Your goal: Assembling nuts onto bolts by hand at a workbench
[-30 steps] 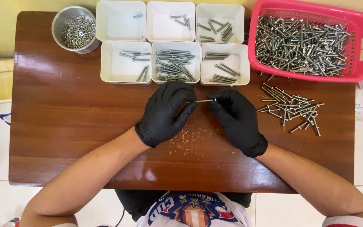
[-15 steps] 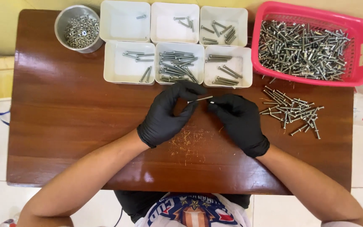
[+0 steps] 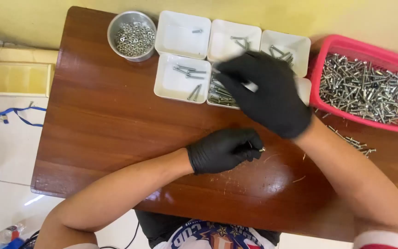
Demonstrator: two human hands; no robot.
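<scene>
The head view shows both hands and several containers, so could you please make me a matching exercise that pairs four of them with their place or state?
Things:
1. left hand
2. right hand
3. metal bowl
4. pink basket

Place or state:
A. at the table's right end, heaped with screws
B. resting on the bare wood, closed on a small metal piece
C. at the back left, full of nuts
D. blurred, reaching over the white trays

Pairs: 1-B, 2-D, 3-C, 4-A
</scene>
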